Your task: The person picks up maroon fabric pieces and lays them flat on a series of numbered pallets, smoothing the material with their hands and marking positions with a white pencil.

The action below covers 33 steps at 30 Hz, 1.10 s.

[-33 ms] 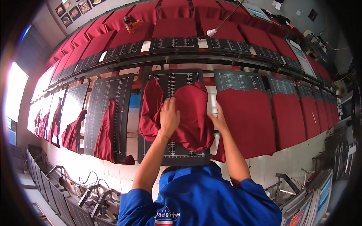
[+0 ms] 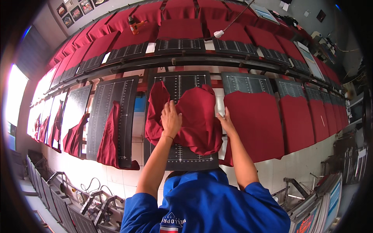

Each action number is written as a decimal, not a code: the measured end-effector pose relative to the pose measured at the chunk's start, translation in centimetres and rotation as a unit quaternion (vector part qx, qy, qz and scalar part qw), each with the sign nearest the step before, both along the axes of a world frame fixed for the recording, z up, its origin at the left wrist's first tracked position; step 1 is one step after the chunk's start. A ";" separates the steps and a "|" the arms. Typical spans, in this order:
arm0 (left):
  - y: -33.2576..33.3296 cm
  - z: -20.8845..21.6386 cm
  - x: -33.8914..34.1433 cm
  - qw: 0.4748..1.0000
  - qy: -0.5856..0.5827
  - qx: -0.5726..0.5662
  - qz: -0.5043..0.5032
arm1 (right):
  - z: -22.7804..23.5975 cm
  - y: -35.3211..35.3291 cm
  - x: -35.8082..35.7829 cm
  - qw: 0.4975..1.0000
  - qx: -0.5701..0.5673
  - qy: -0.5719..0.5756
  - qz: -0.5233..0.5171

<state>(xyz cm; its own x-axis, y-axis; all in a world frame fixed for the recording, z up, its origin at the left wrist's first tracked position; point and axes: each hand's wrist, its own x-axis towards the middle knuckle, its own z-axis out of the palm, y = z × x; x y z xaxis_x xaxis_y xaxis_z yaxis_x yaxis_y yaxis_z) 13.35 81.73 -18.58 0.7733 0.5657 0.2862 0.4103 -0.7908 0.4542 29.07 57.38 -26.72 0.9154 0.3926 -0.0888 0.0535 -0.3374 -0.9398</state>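
Observation:
A crumpled dark red fabric piece (image 2: 200,112) lies bunched on a black platen (image 2: 180,157) with white ruler marks, straight in front of me. My left hand (image 2: 171,119) rests on the left part of the bunched fabric, fingers stretched out. At the fabric's right edge is my right hand (image 2: 226,122), thumb and fingers apart, the thumb close to or touching the cloth. Its fingers stand over the gap before the neighbouring platen, where a red fabric piece (image 2: 252,124) lies flat. What is under my left palm is hidden.
On the left, another marked platen (image 2: 97,116) carries a narrow folded red piece (image 2: 109,139). Across a dark rail (image 2: 155,62), further platens hold red fabric, with an orange heat gun (image 2: 134,26) among them. A white plug-like end (image 2: 218,34) hangs above. Metal frames (image 2: 91,206) stand lower left.
My left hand has shifted slightly left and down over the fabric. My right hand has moved only a little at the right edge. The fabric's bunched shape is nearly the same.

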 end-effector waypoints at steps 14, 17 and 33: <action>7.5 17.1 -5.3 0.914 -0.213 -0.185 -0.292 | 32.3 4.1 -10.4 0.963 0.264 0.008 0.062; 2.2 29.5 -7.9 0.852 -0.325 -0.176 -0.371 | 40.7 9.0 -15.3 0.942 0.330 0.014 0.050; 10.4 43.1 -15.0 0.848 -0.377 0.342 -0.145 | 42.5 5.4 -15.5 0.827 -0.085 -0.538 -0.141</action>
<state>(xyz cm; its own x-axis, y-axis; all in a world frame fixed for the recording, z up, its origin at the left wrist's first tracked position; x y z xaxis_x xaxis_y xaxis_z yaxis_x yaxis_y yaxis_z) -1.67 92.08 24.48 0.3020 -0.1154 0.9463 -0.0500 -0.9932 -0.1051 13.52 62.83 15.74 0.5526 0.2150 0.8053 0.7248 -0.6010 -0.3369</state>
